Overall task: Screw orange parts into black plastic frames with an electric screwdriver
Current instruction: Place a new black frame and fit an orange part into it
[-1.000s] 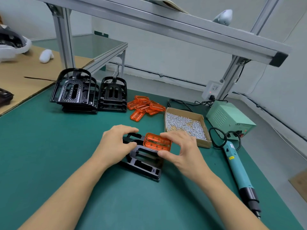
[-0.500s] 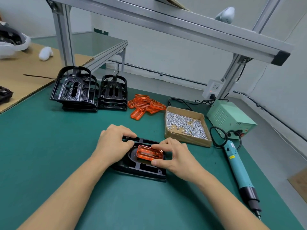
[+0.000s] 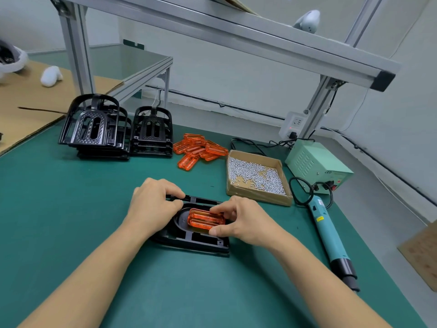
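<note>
Since a second ago the orange part (image 3: pixel 206 218) has come down from a tilted hold above the black frame (image 3: pixel 189 237) into the frame's oval recess, and the frame, then propped up at an angle, now lies flat on the tabletop (image 3: pixel 71 209) at lower centre. That suggests seating is nearly done and no screw is in yet.

The right hand (image 3: pixel 241 221) pinches the part, fingers (image 3: pixel 218 210) curled over its far right edge and thumb against its near corner. The left hand (image 3: pixel 153 204) grips the frame's upper left rim with fingers curled over it.

Farther out, the electric screwdriver (image 3: pixel 327 233) lies untouched at right, the screw box (image 3: pixel 256 177) beyond the right hand, spare orange parts (image 3: pixel 198 149) and stacked frames (image 3: pixel 113 129) toward upper left.
</note>
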Available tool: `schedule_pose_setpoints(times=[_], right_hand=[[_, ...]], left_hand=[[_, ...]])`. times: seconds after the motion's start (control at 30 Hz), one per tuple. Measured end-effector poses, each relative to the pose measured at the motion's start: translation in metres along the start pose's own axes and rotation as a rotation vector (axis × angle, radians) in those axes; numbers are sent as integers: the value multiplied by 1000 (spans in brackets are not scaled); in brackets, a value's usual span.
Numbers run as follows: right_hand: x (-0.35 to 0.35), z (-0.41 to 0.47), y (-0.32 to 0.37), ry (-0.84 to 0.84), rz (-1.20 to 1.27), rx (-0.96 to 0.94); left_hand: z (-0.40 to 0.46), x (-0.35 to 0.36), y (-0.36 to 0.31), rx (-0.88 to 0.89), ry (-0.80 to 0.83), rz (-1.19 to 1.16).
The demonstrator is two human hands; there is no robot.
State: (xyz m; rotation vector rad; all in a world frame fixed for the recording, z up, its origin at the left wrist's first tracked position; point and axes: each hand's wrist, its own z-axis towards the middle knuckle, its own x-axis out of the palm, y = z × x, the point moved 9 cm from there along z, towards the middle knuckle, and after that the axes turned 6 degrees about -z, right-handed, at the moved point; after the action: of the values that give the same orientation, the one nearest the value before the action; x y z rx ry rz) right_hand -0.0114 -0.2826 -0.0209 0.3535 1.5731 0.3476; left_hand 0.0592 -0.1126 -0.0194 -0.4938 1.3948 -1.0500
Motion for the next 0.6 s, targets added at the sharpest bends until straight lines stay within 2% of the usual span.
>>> schedule_pose_setpoints(times=[0.3,0.43,0.6], right_hand=[[-9,10,15,99,-228,-78],[-7,8,23,73,-216,-141],[-11,-3,17,-52,-52,-140]], left_hand=[[-2,-1,-3,7,-28,26],[-2,-1,-4,11,-39,65],[-2,-1,-3,25,-36,69]])
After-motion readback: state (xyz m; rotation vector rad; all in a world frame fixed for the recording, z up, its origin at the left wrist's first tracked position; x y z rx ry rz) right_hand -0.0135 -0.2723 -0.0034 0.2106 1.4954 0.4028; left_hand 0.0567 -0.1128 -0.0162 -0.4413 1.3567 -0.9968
